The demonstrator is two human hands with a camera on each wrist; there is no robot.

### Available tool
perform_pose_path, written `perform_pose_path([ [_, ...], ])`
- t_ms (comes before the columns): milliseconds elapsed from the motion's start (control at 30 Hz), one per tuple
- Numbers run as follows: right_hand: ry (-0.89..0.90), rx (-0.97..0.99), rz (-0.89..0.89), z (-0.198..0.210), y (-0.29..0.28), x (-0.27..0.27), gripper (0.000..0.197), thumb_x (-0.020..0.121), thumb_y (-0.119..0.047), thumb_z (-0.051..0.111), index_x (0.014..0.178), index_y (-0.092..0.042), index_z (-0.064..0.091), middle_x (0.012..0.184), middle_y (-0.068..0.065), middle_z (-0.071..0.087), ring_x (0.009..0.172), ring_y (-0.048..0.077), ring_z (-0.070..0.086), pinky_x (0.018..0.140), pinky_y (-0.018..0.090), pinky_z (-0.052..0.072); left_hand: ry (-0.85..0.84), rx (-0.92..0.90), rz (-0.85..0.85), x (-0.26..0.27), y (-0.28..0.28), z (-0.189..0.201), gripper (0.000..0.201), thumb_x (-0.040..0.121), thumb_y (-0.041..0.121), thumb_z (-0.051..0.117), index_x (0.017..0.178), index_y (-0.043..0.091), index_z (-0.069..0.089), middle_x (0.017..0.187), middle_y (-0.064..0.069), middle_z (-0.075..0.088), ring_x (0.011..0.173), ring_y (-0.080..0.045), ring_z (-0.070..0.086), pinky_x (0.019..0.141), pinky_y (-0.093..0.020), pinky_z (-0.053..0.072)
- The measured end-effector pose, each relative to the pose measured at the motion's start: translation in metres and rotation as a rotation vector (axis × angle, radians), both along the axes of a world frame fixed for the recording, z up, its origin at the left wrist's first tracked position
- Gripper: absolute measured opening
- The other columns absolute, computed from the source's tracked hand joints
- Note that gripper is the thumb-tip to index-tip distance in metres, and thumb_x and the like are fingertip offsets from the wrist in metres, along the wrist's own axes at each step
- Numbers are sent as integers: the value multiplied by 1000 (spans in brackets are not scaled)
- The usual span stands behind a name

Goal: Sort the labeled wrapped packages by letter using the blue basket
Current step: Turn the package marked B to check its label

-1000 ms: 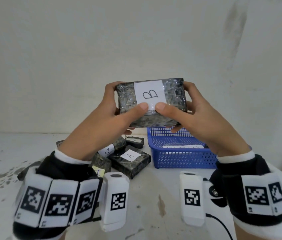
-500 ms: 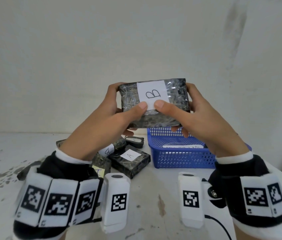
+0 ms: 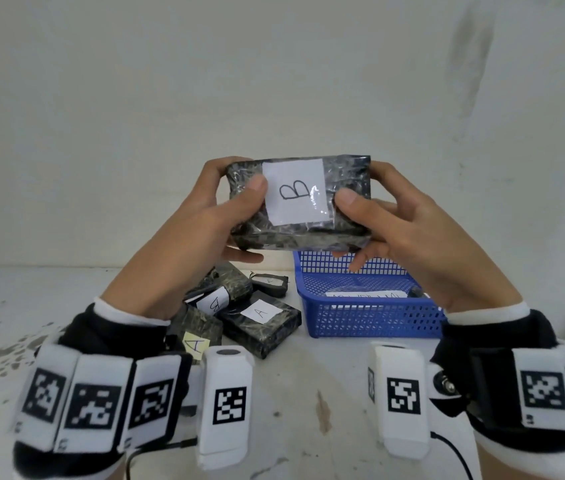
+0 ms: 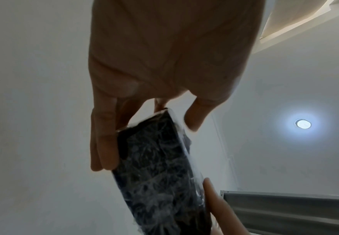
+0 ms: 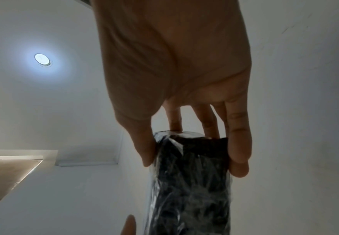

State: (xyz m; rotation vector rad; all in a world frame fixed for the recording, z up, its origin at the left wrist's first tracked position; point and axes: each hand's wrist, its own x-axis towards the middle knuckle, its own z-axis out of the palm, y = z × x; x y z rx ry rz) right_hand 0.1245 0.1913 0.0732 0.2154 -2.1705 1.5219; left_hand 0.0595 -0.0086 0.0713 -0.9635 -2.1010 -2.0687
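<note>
Hands first: your left hand (image 3: 201, 223) and right hand (image 3: 402, 220) each clasp an end of the dark plastic-wrapped package with the white "B" label (image 3: 298, 202), thumbs pressed on its face, raised above the white bench (image 3: 308, 393). Below it, the blue mesh plastic basket (image 3: 371, 317) holds a white paper-labelled item (image 3: 364, 295), hard to make out. Other dark wrapped packages (image 3: 239, 313) lie just left of it.

held package (image 3: 298, 202): dark mottled wrap, white label | basket (image 3: 371, 317): blue mesh | table (image 3: 308, 393): white, grey-speckled
</note>
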Motion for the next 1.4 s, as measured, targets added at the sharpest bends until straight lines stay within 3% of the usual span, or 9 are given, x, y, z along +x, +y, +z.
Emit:
perform_pose_path([
  [133, -14, -3, 4, 1, 1, 1, 54, 75, -52, 64, 125, -33, 58, 103, 9, 77, 92, 41, 72, 66, 40, 56, 3, -7, 19, 0, -1, 1, 34, 91, 36, 54, 123, 27, 48, 95, 2, 72, 83, -18, 70, 83, -50, 58],
  [233, -28, -17, 7, 3, 0, 2, 49, 74, -55, 63, 118, -33, 61, 104, 9, 76, 94, 46, 69, 64, 37, 55, 4, 2, 33, 1, -2, 1, 17, 96, 33, 50, 113, 30, 51, 84, 9, 71, 79, -16, 69, 83, -50, 58],
  [400, -34, -57, 46, 3, -1, 5, 42, 74, -55, 62, 107, -29, 67, 103, 3, 73, 91, 47, 68, 62, 42, 61, 10, 11, 48, 5, -3, 3, 12, 94, 34, 53, 106, 32, 53, 74, 13, 69, 75, -18, 65, 81, -49, 59],
  [533, -31, -73, 35, 4, -3, 5, 42, 75, -54, 62, 105, -25, 67, 102, -1, 72, 95, 35, 70, 59, 38, 60, 36, -22, 44, 7, -2, 2, 40, 82, 45, 67, 117, 32, 52, 78, 12, 71, 73, -14, 67, 82, -43, 60],
  [667, -23, -76, 3, 2, -8, 2, 46, 74, -55, 65, 110, -27, 67, 114, 36, 59, 105, 47, 61, 59, 33, 60, 89, -56, 87, 7, 1, -1, 64, 63, 48, 72, 121, 35, 48, 102, -2, 73, 93, -18, 71, 81, -37, 60],
  [733, -18, -64, -4, 1, -8, 1, 50, 71, -57, 67, 112, -28, 67, 113, 41, 56, 100, 49, 61, 59, 33, 60, 90, -58, 92, 6, 1, -2, 67, 59, 50, 71, 121, 36, 47, 103, -1, 73, 93, -17, 71, 81, -38, 60],
  [900, -3, 42, 11, 1, -6, 2, 63, 58, -53, 78, 117, -33, 63, 106, 6, 75, 90, 24, 75, 68, 38, 62, 121, -67, 117, 7, 2, -2, 68, 58, 52, 71, 120, 38, 47, 101, 1, 72, 88, -15, 72, 79, -38, 60],
  [1200, 33, 80, -80, -2, -14, 1, 54, 60, -62, 74, 108, -38, 63, 99, -9, 71, 94, 6, 70, 56, 31, 60, 118, -85, 177, 8, 7, -4, 58, 64, 65, 73, 111, 42, 46, 94, 1, 69, 77, -25, 73, 81, -47, 59],
  [1400, 55, 56, -104, 0, -15, -1, 50, 63, -66, 67, 105, -38, 65, 95, -9, 70, 83, 10, 74, 59, 31, 61, 100, -61, 143, 11, 9, -4, 49, 64, 62, 72, 101, 41, 48, 95, -3, 70, 76, -29, 72, 78, -49, 59],
])
